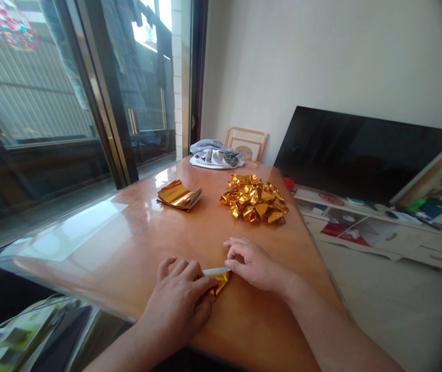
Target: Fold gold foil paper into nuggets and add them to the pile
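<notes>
Both hands on a sheet of gold foil

I see the foil sheet (222,281) on the table's (189,235) near side. My left hand (185,297) presses it, fingers bent; my right hand (249,263) pinches its pale edge. Far right: folded foil pieces (255,200).

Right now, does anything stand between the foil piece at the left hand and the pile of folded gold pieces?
Yes: the right hand, at one end of the foil piece, on the side toward the gold pile.

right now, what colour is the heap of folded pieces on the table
The heap is shiny orange-gold; it shows best in the head view.
</notes>
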Tool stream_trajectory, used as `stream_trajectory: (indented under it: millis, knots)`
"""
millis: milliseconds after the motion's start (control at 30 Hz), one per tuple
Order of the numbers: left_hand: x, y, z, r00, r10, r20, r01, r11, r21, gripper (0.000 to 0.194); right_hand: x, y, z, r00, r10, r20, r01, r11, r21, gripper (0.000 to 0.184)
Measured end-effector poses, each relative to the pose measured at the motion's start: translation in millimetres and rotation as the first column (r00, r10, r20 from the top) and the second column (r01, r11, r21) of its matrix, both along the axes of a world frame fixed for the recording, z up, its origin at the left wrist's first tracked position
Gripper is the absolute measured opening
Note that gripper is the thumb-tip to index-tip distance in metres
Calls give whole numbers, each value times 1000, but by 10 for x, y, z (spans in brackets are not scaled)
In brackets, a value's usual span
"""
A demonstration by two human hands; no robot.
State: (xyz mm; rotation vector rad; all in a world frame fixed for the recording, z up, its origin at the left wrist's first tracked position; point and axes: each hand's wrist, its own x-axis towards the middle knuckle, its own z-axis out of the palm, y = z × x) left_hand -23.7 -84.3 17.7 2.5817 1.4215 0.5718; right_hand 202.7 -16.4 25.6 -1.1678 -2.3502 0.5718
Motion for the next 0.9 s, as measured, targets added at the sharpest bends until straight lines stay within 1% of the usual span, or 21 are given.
stream_trajectory:
  millis: [67,100,200,267,333,433,533,667,767,900]
  knots:
    - [1,4,-5,1000,5,3,-5,1000,5,21,-12,-42,52,1000,-14,14,13,998,67,8]
    - [0,5,-7,1000,7,3,-7,1000,7,21,-21,-74,90,999,3,37,-6,997,83,8]
    - [-4,5,-11,1000,6,2,-6,1000,9,20,-45,-193,223,984,127,121,-133,990,42,9]
    - [-7,3,-8,1000,1,0,-1,1000,10,19,-49,-274,303,963,203,178,-208,978,11,15]
    - [-7,0,0,1000,-1,-7,1,1000,11,17,-46,-342,359,942,245,231,-253,967,5,20]
    - [-3,-7,15,1000,4,-20,-4,1000,8,14,-48,-411,389,915,288,283,-300,954,-1,22]
    - [1,-12,24,1000,4,-21,-4,1000,2,13,-71,-458,386,901,300,312,-314,949,-7,23]
    - [5,-12,29,1000,5,-22,-5,1000,-5,14,-99,-520,410,894,282,347,-300,954,-5,22]
    - [6,-10,32,1000,1,-22,-1,1000,-6,15,-99,-567,440,897,266,353,-280,960,-12,22]
    - [8,-9,27,1000,1,-18,-1,1000,-5,16,-89,-615,437,903,257,345,-265,964,-25,26]
